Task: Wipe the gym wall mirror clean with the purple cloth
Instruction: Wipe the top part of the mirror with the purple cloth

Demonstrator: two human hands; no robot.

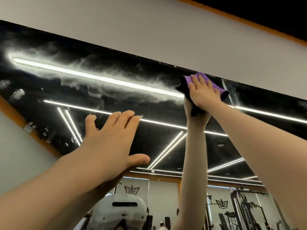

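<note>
Reflecting off the lower glass, a dark crest-like logo [132, 190] shows on a pale panel, and a second copy of that logo [221, 204] sits further right; both read as angular emblem shapes rather than legible letters, and no other writing can be made out. The right hand [203, 92] is raised high against the mirror [157, 143], its fingers spread nearly straight and pressed flat on the purple cloth [206, 80], which lies between the palm and the glass just under the mirror's top edge. Purple fabric shows above the fingertips and out past the hand on the right, while a darker fold pokes out at the left of the hand; the fingers do not curl round the cloth, they only pin it to the surface. The hand's own reflection meets it from below, wrist to wrist. The left hand [114, 138] is lower and well to the left, open with its fingers straight and close together and the thumb stuck out to the side, holding nothing; whether its fingertips touch the glass cannot be told. A hazy white smear [99, 83] stretches across the upper mirror from the far left up to the cloth, around a reflected light strip [93, 76]. Above the mirror runs a grey wall [149, 30]. Gym machines [245, 211] appear reflected at lower right.
</note>
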